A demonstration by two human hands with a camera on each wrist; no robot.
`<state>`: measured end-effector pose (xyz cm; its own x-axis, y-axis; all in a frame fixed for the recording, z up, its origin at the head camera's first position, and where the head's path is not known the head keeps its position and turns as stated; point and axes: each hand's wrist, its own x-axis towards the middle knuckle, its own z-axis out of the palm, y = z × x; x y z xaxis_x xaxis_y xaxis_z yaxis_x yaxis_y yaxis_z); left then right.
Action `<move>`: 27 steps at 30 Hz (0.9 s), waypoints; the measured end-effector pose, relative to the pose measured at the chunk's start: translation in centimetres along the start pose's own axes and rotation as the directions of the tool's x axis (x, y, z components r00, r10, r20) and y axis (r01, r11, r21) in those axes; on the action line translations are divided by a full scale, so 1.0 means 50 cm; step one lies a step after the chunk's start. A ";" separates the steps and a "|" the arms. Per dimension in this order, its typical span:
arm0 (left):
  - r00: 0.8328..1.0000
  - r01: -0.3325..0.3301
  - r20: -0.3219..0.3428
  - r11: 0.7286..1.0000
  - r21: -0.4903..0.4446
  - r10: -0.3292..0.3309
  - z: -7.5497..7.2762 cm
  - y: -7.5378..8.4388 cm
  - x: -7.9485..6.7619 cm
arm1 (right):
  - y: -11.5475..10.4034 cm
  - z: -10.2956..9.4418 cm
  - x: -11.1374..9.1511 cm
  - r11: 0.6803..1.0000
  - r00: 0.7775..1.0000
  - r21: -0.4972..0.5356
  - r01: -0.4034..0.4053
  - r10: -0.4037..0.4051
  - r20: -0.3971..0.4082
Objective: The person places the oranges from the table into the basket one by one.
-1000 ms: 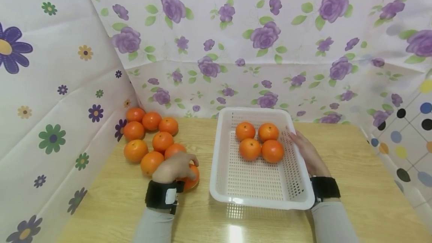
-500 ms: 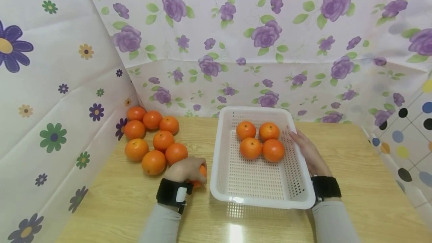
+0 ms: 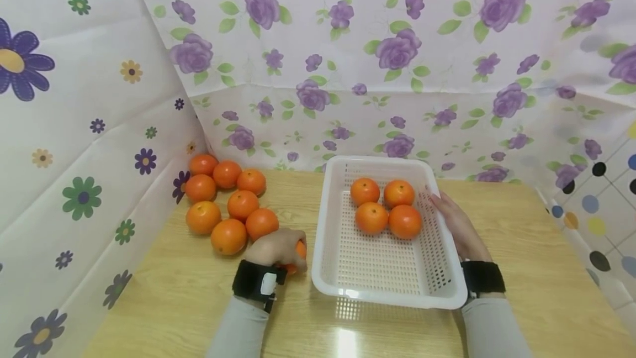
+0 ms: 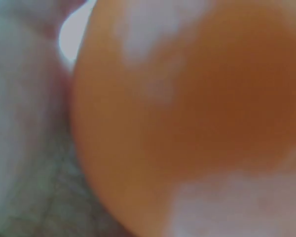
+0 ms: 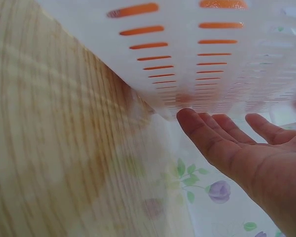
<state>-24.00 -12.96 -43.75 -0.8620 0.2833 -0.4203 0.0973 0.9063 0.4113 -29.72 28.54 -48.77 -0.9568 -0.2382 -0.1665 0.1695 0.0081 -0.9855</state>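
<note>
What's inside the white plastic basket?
Four round orange fruits sit grouped toward the far end of the white plastic basket; perforated floor shows on the near side. The floor directly beneath them is hidden.

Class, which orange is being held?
The orange in the left grip, beside the white basket; its four oranges and the eight oranges clustered on the table are unheld.

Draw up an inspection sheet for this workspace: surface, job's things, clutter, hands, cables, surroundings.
Surface: wood-grain table, with a bright reflection in front of the basket.
Job's things: white plastic basket holding four oranges; eight loose oranges on the table, left of the basket.
Clutter: nothing seen.
Hands: left hand grips a further orange; right hand is at the basket's right side, fingers extended. Both wrists wear black bands.
Cables: nothing seen.
Surroundings: flowered cloth behind and left; dotted cloth at right.
</note>
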 end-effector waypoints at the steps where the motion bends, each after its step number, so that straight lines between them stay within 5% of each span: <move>1: 1.000 -0.008 -0.004 1.000 0.006 0.008 -0.002 0.000 0.000 | 0.000 0.000 0.000 1.000 1.000 -0.001 0.002 -0.002 -0.001; 8: 0.992 -0.094 -0.080 0.996 0.013 0.094 -0.030 -0.007 -0.009 | 0.002 0.000 0.000 1.000 1.000 -0.004 0.004 -0.004 -0.001; 13: 0.968 -0.095 -0.233 0.995 -0.003 0.092 -0.055 -0.004 -0.026 | 0.003 -0.002 0.000 1.000 1.000 -0.017 0.001 -0.001 -0.009; 16: 0.919 -0.124 -0.379 0.992 -0.023 0.106 -0.066 0.003 -0.034 | 0.004 -0.005 -0.002 1.000 1.000 -0.020 0.003 -0.003 -0.012; 22: 0.780 -0.284 -0.594 0.957 -0.056 0.196 -0.072 0.016 -0.036 | 0.005 -0.003 -0.002 1.000 1.000 -0.022 -0.003 0.002 -0.018; 27: 0.728 -0.345 -0.651 0.935 -0.079 0.213 -0.067 0.030 -0.036 | 0.004 0.000 0.001 1.000 1.000 -0.017 0.005 -0.005 -0.015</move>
<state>-23.96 -13.15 -39.64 -0.9309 0.1953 0.3087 0.3489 0.7255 0.5932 -29.75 28.55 -48.99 -0.9611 -0.2234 -0.1623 0.1611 0.0238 -0.9867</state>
